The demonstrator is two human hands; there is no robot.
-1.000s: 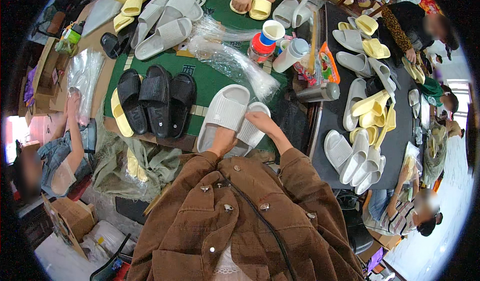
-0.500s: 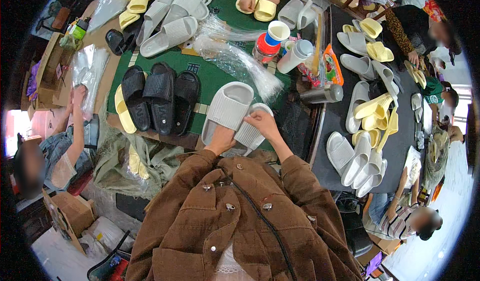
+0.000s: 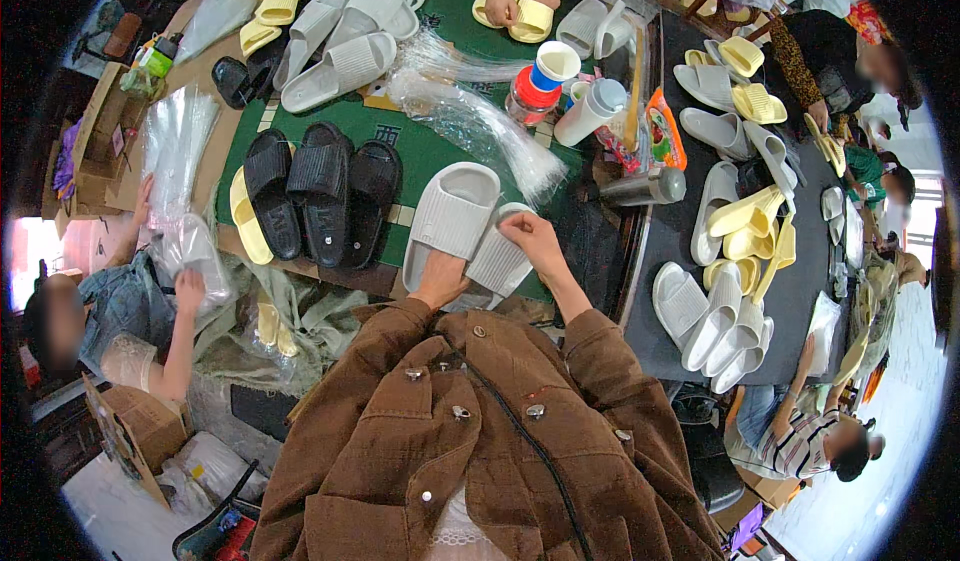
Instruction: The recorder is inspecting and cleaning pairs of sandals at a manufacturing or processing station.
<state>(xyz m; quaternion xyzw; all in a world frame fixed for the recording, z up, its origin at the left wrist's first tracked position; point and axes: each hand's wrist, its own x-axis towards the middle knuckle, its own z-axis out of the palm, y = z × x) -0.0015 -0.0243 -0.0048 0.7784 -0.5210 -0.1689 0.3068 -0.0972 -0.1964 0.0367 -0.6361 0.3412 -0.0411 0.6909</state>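
Note:
Two grey ribbed slippers lie side by side at the near table edge in front of me. My left hand (image 3: 441,279) reaches under the strap of the left grey slipper (image 3: 458,203), which hides its fingers. At the right grey slipper (image 3: 497,264), my right hand (image 3: 535,243) has its fingertips pinched together against the strap near the toe. Whatever is between those fingertips is too small to make out. Left of my hands lie black slippers (image 3: 322,199), with a yellow slipper (image 3: 246,223) partly behind them.
Clear plastic bags (image 3: 480,126) spread over the green table mat (image 3: 415,176). A paper cup (image 3: 556,65), a white bottle (image 3: 592,111) and a steel flask (image 3: 645,189) stand or lie to the right. Grey and yellow slippers cover the dark side table (image 3: 640,341). Several people work around.
My right hand's fingertips have moved up the right slipper toward its toe, and both slippers have shifted slightly left. At far left, a person's hand has drawn a plastic bag down.

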